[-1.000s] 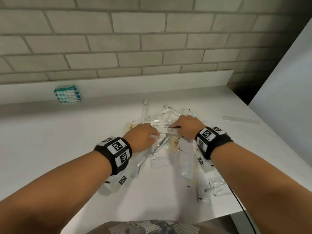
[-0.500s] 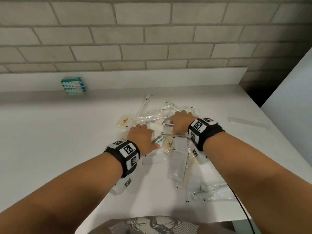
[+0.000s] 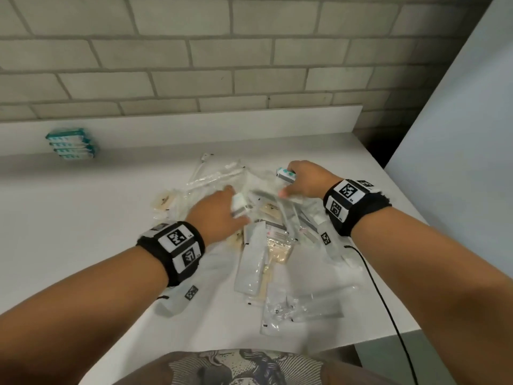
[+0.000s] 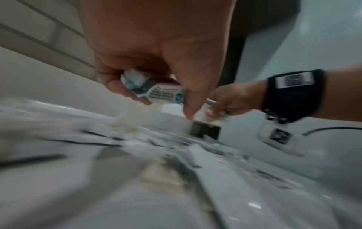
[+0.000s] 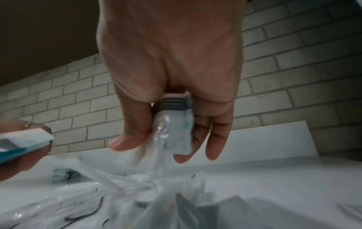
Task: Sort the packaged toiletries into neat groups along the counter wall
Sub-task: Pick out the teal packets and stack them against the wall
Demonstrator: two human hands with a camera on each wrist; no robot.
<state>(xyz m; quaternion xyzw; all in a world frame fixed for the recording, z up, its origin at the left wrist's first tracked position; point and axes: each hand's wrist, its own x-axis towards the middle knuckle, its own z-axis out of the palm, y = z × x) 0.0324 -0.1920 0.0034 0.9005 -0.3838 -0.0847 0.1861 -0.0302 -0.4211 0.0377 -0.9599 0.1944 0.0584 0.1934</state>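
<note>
The left hand (image 3: 219, 211) is pinching a small white-and-teal packet (image 4: 156, 91) between thumb and curled fingers, holding it just above the heap. The right hand (image 3: 306, 180) is gripping a similar teal-marked packet (image 3: 286, 173) at the far side of the heap; in the right wrist view a wisp of clear film is hanging from that packet toward the wrappers below, so it is hard to tell whether it is carrying one item or dragging a second along.

Beneath both hands, the pile of mixed toiletries (image 3: 266, 245) is lying in the middle of the table (image 3: 69, 218), well apart from the wall. It is holding long clear sleeves, flat white sachets, beige sachets and crumpled transparent wrappers, overlapping with no order. One beige sachet (image 3: 164, 202) is sitting alone just left of the heap.

Against the low white ledge at the wall, far to the left, a neat stack of teal packets (image 3: 70, 144) is standing: the only finished group in sight. Judging from this, the sorting is only beginning; one kind is being gathered, the two held packets probably belonging with that stack, while every other kind is still waiting to be separated and carried to the wall.
</note>
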